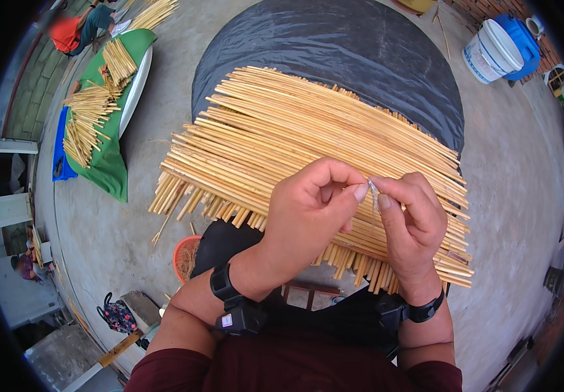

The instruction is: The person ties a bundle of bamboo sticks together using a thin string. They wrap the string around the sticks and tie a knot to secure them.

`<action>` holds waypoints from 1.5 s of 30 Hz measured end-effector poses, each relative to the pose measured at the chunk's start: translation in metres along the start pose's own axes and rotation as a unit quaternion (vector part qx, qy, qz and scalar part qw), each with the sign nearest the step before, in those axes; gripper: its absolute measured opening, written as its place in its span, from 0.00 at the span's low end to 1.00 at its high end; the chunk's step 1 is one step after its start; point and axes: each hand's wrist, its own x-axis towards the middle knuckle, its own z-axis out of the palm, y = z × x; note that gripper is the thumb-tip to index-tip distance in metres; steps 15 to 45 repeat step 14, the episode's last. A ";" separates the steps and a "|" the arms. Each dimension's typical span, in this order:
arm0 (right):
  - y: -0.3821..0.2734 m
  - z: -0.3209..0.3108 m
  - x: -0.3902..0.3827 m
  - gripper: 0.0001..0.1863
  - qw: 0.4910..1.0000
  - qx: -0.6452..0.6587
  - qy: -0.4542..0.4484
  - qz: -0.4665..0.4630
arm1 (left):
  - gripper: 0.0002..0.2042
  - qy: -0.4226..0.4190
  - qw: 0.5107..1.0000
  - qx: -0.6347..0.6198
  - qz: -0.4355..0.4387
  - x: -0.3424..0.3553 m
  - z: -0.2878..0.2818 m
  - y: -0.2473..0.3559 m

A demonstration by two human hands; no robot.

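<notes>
Thin whitish string (374, 194) stretches between my fingertips. My left hand (301, 209) pinches it between thumb and forefinger, the other fingers curled. Just to the right, my right hand (414, 222) is pinched on the same string, thumb against forefinger. Both hands hover over the near right part of a wide layer of straw-coloured reed stalks (262, 140), laid side by side. More stalks, pointing another way, stick out beneath its near and far edges. Under them spreads a round table with a black plastic cover (321, 46). My hands hide part of the stalks.
Far left, shorter stalks lie on a green cloth (140, 46), with a person in a red top (65, 35) beyond. An orange basin (181, 258) stands near my left forearm. A white bucket (491, 52) and blue container (522, 44) stand far right.
</notes>
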 end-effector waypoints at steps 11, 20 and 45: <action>0.006 0.001 -0.003 0.18 0.993 -0.094 0.006 -0.077 | 0.03 -0.029 0.990 -0.126 -0.064 0.005 -0.008 -0.004; 0.009 0.003 -0.003 0.18 0.989 -0.103 0.004 -0.102 | 0.04 -0.040 0.987 -0.143 -0.063 0.006 -0.011 -0.006; 0.009 0.003 -0.003 0.18 0.989 -0.103 0.004 -0.102 | 0.04 -0.040 0.987 -0.143 -0.063 0.006 -0.011 -0.006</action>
